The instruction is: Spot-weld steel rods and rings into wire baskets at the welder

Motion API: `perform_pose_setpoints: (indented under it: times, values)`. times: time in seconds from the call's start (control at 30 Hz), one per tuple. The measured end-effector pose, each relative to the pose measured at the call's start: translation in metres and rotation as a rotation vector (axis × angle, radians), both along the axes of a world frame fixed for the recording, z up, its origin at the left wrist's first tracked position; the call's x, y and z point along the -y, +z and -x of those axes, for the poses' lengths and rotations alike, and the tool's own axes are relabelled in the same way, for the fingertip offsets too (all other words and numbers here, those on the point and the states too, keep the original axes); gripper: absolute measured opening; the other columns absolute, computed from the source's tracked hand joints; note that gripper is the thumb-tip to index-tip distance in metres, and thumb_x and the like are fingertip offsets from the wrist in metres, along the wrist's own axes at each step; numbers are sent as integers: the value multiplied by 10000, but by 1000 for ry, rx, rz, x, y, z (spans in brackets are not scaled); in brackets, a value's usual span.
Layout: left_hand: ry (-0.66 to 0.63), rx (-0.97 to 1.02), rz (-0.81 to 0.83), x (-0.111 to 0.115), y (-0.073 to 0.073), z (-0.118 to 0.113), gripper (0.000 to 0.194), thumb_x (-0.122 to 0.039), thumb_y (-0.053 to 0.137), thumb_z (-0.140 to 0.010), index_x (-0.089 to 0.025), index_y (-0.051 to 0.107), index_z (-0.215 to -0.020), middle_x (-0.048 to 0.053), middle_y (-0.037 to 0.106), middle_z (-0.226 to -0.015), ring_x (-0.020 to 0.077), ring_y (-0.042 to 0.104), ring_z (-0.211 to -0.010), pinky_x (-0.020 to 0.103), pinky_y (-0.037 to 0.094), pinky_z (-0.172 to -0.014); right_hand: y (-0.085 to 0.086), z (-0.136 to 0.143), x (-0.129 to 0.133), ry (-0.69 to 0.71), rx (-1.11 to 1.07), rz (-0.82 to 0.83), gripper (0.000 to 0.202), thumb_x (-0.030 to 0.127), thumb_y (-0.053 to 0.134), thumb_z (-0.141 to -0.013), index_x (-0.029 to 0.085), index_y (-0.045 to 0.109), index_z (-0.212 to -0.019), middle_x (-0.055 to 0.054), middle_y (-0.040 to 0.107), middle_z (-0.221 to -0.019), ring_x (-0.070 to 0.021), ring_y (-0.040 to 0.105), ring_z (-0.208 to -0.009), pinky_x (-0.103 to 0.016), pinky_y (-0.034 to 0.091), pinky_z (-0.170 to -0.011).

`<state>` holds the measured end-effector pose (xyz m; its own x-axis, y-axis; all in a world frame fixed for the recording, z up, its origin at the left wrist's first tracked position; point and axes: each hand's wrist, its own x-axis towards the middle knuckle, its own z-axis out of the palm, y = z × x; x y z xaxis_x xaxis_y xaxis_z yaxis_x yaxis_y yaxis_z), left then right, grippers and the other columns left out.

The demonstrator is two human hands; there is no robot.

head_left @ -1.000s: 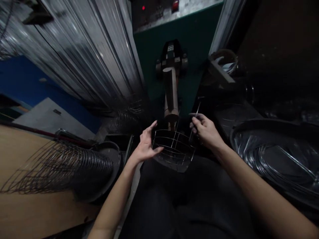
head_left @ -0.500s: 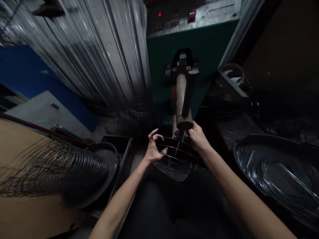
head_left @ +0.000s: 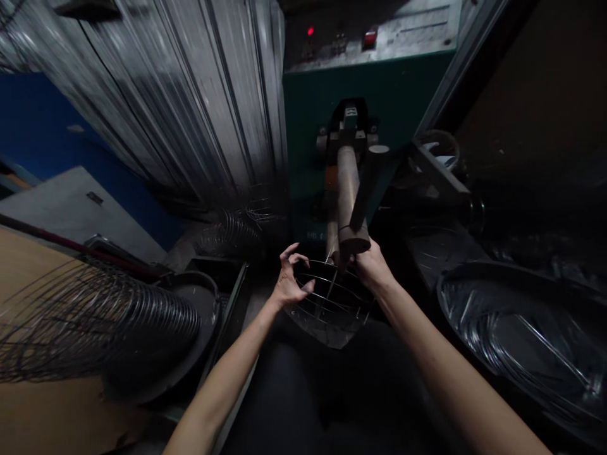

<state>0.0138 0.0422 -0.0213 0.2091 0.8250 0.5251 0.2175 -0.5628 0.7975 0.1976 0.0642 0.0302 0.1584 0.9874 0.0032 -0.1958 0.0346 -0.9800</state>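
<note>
A round wire frame (head_left: pixel 327 296) with curved wires and crossing rods lies low in front of the green machine (head_left: pixel 308 107). My left hand (head_left: pixel 290 278) is curled around the frame's left edge, thumb and fingers apart with wire between them. Beside the lower end of the machine's metal cylinder (head_left: pixel 349 189), my right hand (head_left: pixel 370 264) is closed at the far right part of the frame. Its fingertips are hidden behind the cylinder, so what they pinch cannot be made out.
At the left, many wire rings (head_left: pixel 156 316) are stacked by a dark round tray (head_left: pixel 213 316). A large basin (head_left: pixel 443 294) of metal rods and wire stands at the right. Corrugated metal (head_left: pixel 190 82) rises behind, beside a blue panel (head_left: pixel 80 145).
The camera view has shifted slightly. A dark slanted bar beside the cylinder now leans further right at its top. Both hands keep nearly the same pose at the wire frame.
</note>
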Motion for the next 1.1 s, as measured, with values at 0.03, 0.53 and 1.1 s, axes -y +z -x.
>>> perform_pose_setpoints:
  times: [0.03,0.53,1.1]
  values:
    - [-3,-1,9,-1,0,0,821,-190,600,-617,-209,143,-1299,8,499,-912,158,529,-857,384,416,-899,-1,0,0,-1,-11,2,325,473,626,-694,217,473,-822,76,415,-516,-78,370,-402,-206,321,-380]
    - [-107,-159,-142,-11,3,4,834,-213,595,-671,-211,83,-1330,22,501,-941,160,548,-864,367,442,-837,17,-26,-14,2,-69,188,162,162,578,-754,152,516,-903,51,475,-539,-53,354,-378,-162,189,-338]
    - [-51,-202,29,123,79,14,749,-452,643,-769,-255,285,-1396,122,503,-1274,234,547,-1072,399,432,-913,53,-97,189,342,1140,-105,240,329,411,-881,190,504,-1052,-38,615,-768,-179,587,-682,-291,427,-673]
